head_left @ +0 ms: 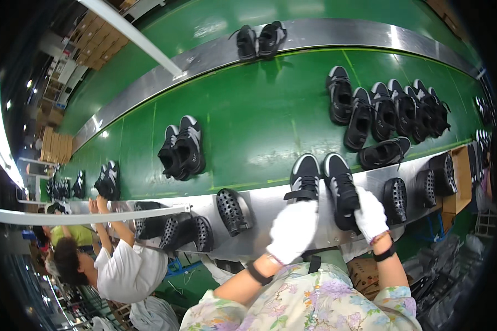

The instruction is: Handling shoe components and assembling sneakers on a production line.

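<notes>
In front of me a pair of black and grey sneakers stands side by side, toes pointing away, at the edge of the green conveyor belt. My left hand (294, 231), in a white glove, closes on the heel of the left sneaker (305, 179) and hides that end. My right hand (371, 214), gloved as well, grips the right sneaker (341, 187) at its heel from the right side. Some of the fingers are hidden by the gloves' bulk. Both sneakers rest partly on the metal ledge (265, 207).
Several black sneakers (405, 110) stand on the green belt (254, 127) to the right; one pair (183, 149) stands left, another (262, 39) on the far rail. Perforated black shoe forms (233, 211) line the ledge near a cardboard box (463, 176). A co-worker (121, 270) sits at left.
</notes>
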A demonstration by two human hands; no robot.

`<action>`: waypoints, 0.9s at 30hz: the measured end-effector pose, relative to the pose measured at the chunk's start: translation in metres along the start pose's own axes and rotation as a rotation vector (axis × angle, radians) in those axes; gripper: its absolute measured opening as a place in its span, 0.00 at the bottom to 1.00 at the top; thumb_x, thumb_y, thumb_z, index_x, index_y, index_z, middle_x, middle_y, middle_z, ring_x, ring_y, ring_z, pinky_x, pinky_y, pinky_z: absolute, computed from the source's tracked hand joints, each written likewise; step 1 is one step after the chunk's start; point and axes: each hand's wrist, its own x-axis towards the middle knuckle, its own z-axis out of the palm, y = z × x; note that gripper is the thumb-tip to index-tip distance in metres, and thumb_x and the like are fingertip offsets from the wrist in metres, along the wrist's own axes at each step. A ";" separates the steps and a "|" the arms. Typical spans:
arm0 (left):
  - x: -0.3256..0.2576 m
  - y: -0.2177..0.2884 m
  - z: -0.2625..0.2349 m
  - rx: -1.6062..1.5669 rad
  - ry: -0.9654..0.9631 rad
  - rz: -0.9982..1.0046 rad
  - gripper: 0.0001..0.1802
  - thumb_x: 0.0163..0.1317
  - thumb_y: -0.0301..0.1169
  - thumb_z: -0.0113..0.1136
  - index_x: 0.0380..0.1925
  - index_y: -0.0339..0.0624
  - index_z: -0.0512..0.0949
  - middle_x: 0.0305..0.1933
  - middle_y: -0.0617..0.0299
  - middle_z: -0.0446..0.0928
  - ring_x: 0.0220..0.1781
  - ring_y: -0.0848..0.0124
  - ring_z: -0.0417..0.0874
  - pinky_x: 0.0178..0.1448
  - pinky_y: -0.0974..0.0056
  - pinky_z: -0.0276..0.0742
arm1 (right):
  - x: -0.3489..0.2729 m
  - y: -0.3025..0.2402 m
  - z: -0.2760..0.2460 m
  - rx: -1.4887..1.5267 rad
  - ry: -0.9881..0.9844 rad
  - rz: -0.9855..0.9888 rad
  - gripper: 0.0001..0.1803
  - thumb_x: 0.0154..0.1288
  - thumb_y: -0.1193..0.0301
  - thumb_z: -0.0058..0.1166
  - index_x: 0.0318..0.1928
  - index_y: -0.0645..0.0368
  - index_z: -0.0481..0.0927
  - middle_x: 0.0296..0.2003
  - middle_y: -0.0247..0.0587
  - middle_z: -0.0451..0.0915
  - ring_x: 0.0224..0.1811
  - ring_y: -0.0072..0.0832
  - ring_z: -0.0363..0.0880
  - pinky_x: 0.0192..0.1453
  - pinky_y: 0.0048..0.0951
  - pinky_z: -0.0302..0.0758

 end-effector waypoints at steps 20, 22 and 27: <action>-0.082 -0.178 -0.049 -0.309 0.104 -1.068 0.42 0.64 0.50 0.64 0.67 0.29 0.65 0.66 0.38 0.72 0.67 0.51 0.74 0.70 0.56 0.68 | 0.027 -0.274 0.090 0.275 -0.357 -0.481 0.17 0.50 0.71 0.61 0.42 0.54 0.75 0.40 0.48 0.73 0.43 0.49 0.75 0.45 0.48 0.76; -0.098 -0.180 -0.059 -0.377 0.360 -1.001 0.37 0.67 0.46 0.63 0.66 0.30 0.68 0.65 0.43 0.73 0.67 0.56 0.74 0.70 0.56 0.69 | 0.022 -0.279 0.067 0.294 -0.364 -0.538 0.17 0.51 0.70 0.61 0.43 0.55 0.75 0.42 0.49 0.73 0.44 0.50 0.75 0.46 0.47 0.77; -0.098 -0.146 -0.099 -1.299 0.452 -0.876 0.14 0.70 0.30 0.59 0.50 0.33 0.78 0.38 0.66 0.79 0.37 0.80 0.76 0.44 0.71 0.75 | 0.008 -0.253 0.026 0.647 -0.384 -0.559 0.29 0.56 0.58 0.67 0.56 0.54 0.75 0.52 0.52 0.74 0.54 0.51 0.78 0.56 0.43 0.78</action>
